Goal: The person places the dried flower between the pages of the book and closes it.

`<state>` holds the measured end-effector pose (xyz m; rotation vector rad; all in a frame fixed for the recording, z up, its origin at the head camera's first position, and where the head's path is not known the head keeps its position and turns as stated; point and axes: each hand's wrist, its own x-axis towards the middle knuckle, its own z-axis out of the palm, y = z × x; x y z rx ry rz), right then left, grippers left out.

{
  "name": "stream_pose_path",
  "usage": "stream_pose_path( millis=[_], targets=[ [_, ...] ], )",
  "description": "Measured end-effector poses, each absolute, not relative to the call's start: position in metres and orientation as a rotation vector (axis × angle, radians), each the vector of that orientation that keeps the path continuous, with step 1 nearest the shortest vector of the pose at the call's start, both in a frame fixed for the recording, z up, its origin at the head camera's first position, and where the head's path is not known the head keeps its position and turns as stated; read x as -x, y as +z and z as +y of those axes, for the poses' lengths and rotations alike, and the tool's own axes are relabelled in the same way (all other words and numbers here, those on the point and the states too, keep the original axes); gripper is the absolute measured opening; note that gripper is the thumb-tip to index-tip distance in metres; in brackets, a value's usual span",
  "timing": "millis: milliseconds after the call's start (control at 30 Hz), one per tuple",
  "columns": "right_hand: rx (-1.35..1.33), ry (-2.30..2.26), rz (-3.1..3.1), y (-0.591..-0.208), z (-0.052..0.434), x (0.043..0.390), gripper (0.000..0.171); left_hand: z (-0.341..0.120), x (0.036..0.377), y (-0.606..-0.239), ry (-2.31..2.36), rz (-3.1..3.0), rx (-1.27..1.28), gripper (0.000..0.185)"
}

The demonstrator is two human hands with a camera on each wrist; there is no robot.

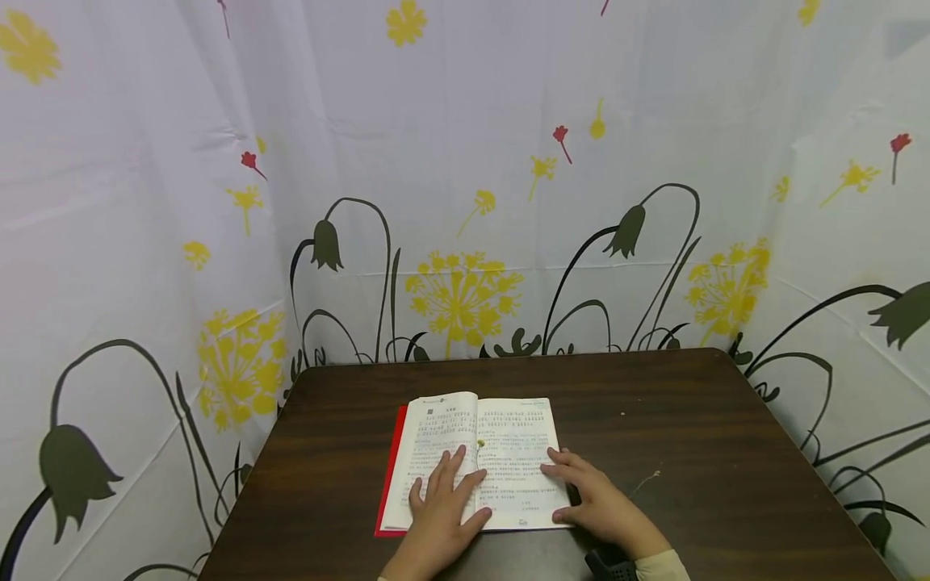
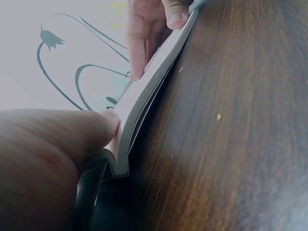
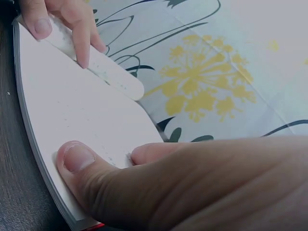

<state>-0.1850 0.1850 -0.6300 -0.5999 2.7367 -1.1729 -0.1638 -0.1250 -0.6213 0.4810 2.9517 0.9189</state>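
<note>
Paper pages lie spread under both hands: a thin open paperback book with a red cover (image 1: 475, 460) sits flat on the dark brown wooden table (image 1: 690, 436), near the front edge and a little left of the middle. The left hand (image 1: 441, 516) rests on the left page close to the spine, fingers straight and slightly fanned, pressing the sheet down. The right hand (image 1: 599, 504) lies at the book's right edge with fingers extended and near together; in the right wrist view its thumb (image 3: 79, 161) lies flat on the page at the outer margin, pinching nothing.

Judging by its slim block of leaves (image 2: 144, 103), the book should be light and floppy, the pages soft and quick to crease or spring back up near the spine, while the glossy cover may slide on the smooth wood. A sound hold would likely be at the outer page edge for 1 leaf, or along the spine and cover for the whole book.

Around it the table carries only a few pale crumbs (image 2: 219, 116) and a thin dry stalk (image 1: 647, 482) just right of the right hand. A white curtain printed with yellow dandelions and dark bell flowers (image 1: 465, 202) hangs behind and at both sides. Nothing appears to stand in the way of the hands.
</note>
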Motion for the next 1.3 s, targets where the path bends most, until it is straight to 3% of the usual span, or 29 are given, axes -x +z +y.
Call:
stream_pose_path(
  millis=[400,633,867,1133,1300],
  targets=[
    [0.559,-1.228,2.843,-0.64,0.178,0.19,0.066,-0.127,0.165,-0.623,0.913,2.964,-0.498,0.055],
    [0.464,-1.302,3.079,-0.646,0.159,0.19,0.105,-0.126,0.166,-0.623,0.915,2.989,-0.497,0.056],
    [0.797,-1.515,2.893,-0.63,0.139,0.174,0.067,-0.123,0.169,-0.621,1.124,3.03,-0.402,0.068],
    [1.082,-1.379,2.717,-0.619,0.101,0.153,0.081,-0.125,0.168,-0.613,1.721,3.022,-0.376,0.05],
    [1.281,-1.228,2.687,-0.627,0.087,0.152,0.075,-0.125,0.166,-0.607,2.002,3.157,-0.814,0.047]
  ],
)
